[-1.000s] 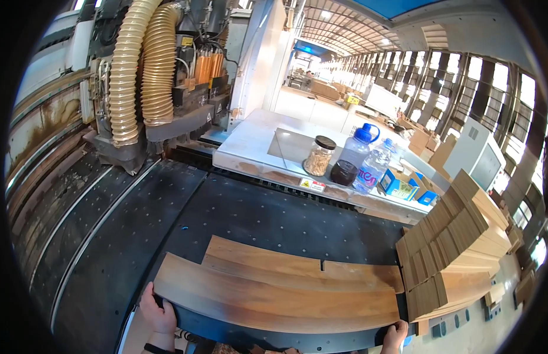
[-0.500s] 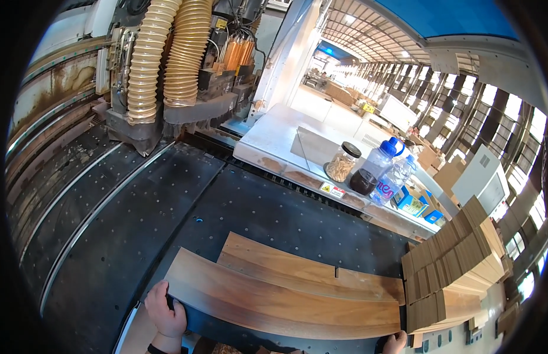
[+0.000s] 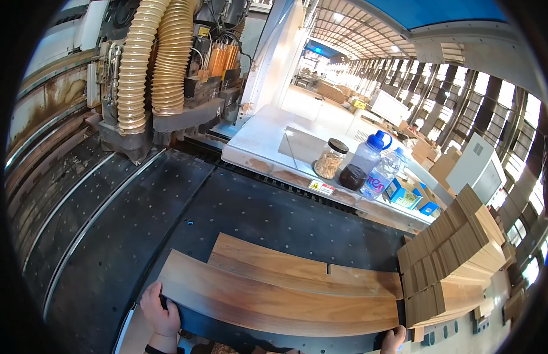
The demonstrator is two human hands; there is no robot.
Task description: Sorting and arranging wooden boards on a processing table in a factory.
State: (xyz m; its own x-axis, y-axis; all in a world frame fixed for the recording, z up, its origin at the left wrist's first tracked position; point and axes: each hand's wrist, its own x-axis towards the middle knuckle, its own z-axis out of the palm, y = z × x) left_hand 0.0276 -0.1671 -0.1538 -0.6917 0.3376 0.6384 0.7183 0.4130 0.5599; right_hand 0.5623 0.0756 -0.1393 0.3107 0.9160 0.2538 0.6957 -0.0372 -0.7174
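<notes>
Two long wood-grain boards lie side by side on the black perforated machine bed. The front board (image 3: pixel 274 300) overlaps the near edge of the rear board (image 3: pixel 286 262), which has a small notch in its far edge. My left hand (image 3: pixel 161 312) is at the front board's left near corner, its fingers bent at the end and its thumb by the near edge. My right hand (image 3: pixel 393 340) has its fingertips at the right near corner; its other fingers are partly hidden.
Stacked brown board strips (image 3: pixel 448 265) stand just right of the boards. Beyond the bed (image 3: pixel 250 200), a white ledge (image 3: pixel 256 138) carries a lidded jar (image 3: pixel 330 160), two bottles and a blue box (image 3: pixel 404 193). Machine heads with ribbed hoses (image 3: pixel 137 71) stand at the far left.
The whole view has shifted slightly, so the surroundings sit a little further left. More of my right hand shows at the board's corner. Both hands stay at the front board's ends.
</notes>
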